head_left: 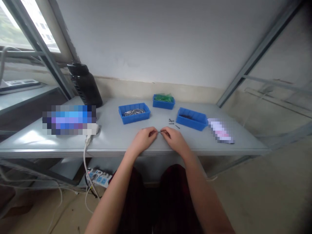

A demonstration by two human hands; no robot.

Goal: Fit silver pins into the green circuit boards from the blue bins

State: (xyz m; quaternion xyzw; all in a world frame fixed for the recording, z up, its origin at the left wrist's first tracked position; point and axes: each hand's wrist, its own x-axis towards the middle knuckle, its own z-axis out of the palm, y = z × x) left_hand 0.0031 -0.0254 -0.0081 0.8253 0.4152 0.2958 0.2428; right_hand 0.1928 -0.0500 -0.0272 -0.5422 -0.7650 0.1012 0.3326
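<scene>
Near the table's front edge, my left hand [145, 139] and my right hand [173, 138] pinch a small thin metal piece [159, 131] between them, one at each end. Several dark screws [171, 121] lie just beyond my right hand. Behind them stands a blue bin [191, 119] with small dark parts inside. To the left, another blue bin [134, 113] holds many silvery metal pieces. A third blue bin [163, 101] at the back contains green plastic material.
A black bottle [85, 85] stands at the back left. In front of it lies a pixelated device [69, 120] beside a white cable [85, 152]. A pixelated packet [221, 131] lies at the right. Below the table is a power strip [99, 178].
</scene>
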